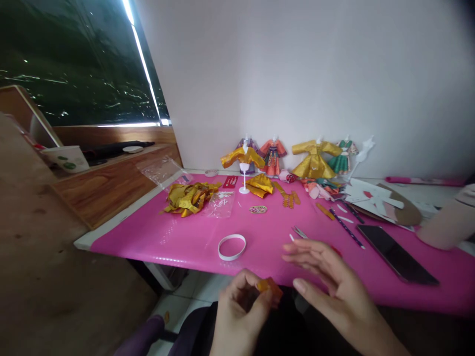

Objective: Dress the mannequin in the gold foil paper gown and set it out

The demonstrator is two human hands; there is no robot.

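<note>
My left hand [243,309] pinches a small orange-gold piece [272,290] between thumb and fingers, just off the front edge of the pink-covered table [200,247]. To its right, my right hand [330,284] is open with its fingers apart and nothing in it. A white ring of tape [232,247] lies near the table edge, ahead of my left hand. Beyond my right hand's fingertips lie scissors [300,232], their handles partly hidden. A small doll form wearing a gold top [243,157] stands farther back, beside folded gold cloth [260,185].
Gold strips [189,198] are heaped at the left, near a clear plastic bag [220,203]. Several dressed doll forms line the wall. On the right are a patterned pen [347,227], a dark phone [397,253], white paper pieces [367,198] and a pale bottle [447,220].
</note>
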